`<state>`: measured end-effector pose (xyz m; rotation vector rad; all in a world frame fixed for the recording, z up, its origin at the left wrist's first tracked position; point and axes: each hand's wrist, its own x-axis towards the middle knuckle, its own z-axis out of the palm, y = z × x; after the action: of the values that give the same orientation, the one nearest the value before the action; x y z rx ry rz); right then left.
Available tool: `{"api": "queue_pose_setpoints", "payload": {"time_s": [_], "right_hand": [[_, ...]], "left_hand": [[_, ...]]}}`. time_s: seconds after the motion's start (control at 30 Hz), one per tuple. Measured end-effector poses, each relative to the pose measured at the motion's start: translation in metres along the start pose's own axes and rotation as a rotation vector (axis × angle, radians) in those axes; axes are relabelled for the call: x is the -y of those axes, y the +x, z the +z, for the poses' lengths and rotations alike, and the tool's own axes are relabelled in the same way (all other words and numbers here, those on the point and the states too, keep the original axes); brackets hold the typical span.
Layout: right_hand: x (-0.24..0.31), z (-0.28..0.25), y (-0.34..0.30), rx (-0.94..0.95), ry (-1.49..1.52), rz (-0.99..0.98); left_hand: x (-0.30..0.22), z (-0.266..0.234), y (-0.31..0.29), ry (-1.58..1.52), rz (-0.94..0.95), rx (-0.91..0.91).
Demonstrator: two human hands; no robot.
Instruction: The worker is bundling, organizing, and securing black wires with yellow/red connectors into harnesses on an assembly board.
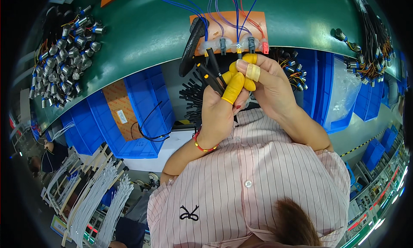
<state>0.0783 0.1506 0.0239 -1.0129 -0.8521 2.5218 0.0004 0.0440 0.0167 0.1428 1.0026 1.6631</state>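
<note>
In front of me, my left hand (219,101) is closed, with black barrel plugs (209,79) sticking out between its fingers. Yellow finger cots cover its thumb and some fingertips. Pressed close beside it, my right hand (273,82) pinches a slim black plug (239,55) with a yellow ring. Beige tape wraps one of its digits. That plug points up at a small socket on an orange board (232,20) at the bench edge. More black connectors (251,44) and a red connector (265,48) sit along the board, with blue, purple and red wires behind. The fingers hide the plugs' lower ends.
A black padded bar (193,45) leans beside the board. Piles of silver cylindrical parts with wires (69,54) lie on the green bench (142,28); more wired parts (370,58) hang at right. Blue bins (142,114) stand below. Bundles of white cables (94,200) are lower left.
</note>
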Motion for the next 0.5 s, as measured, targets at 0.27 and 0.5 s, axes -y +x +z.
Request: {"api": "queue_pose_setpoints", "payload": {"time_s": [0.27, 0.5], "right_hand": [[-0.001, -0.005, 0.008, 0.03, -0.045, -0.026], [0.003, 0.001, -0.006, 0.107, -0.127, 0.0]], "left_hand": [[0.001, -0.005, 0.006, -0.002, -0.003, 0.046], [-0.006, -0.005, 0.002, 0.078, -0.046, 0.023]]}}
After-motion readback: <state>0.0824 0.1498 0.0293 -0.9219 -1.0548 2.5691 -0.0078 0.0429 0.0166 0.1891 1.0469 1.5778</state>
